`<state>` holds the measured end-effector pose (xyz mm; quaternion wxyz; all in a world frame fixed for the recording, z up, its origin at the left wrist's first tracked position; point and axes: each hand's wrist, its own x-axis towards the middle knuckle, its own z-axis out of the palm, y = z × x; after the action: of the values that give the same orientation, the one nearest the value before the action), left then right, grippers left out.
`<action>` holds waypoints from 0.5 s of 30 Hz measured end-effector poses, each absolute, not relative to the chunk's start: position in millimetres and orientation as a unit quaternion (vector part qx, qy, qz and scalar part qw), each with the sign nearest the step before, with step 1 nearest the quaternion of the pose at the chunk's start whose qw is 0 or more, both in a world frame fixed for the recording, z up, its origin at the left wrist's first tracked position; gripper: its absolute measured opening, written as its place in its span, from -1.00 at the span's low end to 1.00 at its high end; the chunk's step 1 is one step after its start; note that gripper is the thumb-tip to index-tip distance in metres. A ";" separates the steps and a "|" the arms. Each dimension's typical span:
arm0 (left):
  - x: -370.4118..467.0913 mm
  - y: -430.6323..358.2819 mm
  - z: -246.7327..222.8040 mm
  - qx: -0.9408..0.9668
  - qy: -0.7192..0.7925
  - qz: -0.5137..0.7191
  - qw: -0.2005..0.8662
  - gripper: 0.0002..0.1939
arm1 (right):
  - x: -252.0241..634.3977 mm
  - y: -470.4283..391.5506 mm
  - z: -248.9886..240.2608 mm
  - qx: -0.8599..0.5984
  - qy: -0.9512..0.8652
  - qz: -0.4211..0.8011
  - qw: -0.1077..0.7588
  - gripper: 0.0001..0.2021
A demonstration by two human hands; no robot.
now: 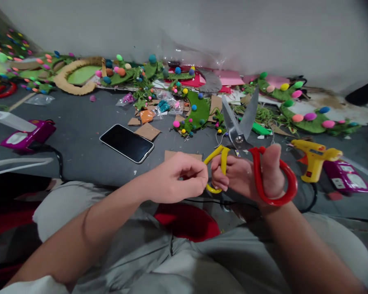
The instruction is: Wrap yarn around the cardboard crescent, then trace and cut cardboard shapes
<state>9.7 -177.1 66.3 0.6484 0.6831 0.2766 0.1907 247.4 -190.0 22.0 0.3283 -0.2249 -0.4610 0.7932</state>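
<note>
A large pair of scissors [238, 138] hangs on my right hand [242, 173], its thumb through the red handle loop and its fingers through the yellow one. The blades stand apart and point away from me over the table. My left hand [184, 177] is closed in a pinch just left of the yellow loop; whatever sits between its fingertips is hidden or too small to make out. Beyond my left hand lies a piece of brown cardboard [184, 155]. Past the blades is a green felt crescent [199, 110] with coloured pompoms.
A phone [127, 143] lies left of my hands. At the right are a yellow glue gun [315, 159] and a purple power socket [347, 176]; another purple socket [29, 134] is at the left. Pompom wreaths, a tan wrapped ring [75, 77] and scraps line the wall.
</note>
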 end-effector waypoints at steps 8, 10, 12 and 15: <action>1.6 -172.3 55.6 0.753 0.156 -0.102 0.632 -0.88 | 256.3 -184.7 28.8 -0.222 -0.463 0.795 0.323 0.00; 2.9 -172.8 50.3 0.748 0.150 -0.101 0.638 -0.95 | 256.6 -184.6 28.8 -0.219 -0.459 0.797 0.325 0.01; 3.8 -172.7 48.3 0.742 0.179 -0.078 0.641 -0.82 | 256.6 -185.2 28.4 -0.218 -0.452 0.801 0.326 0.01; 1.3 -169.2 52.4 0.750 0.239 0.000 0.617 -0.57 | 256.2 -186.8 27.3 -0.217 -0.457 0.802 0.319 0.01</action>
<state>1.3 -169.2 52.4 0.6172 0.7496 0.2392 0.0002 256.2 -186.8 27.3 0.3189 -0.2173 -0.4565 0.8017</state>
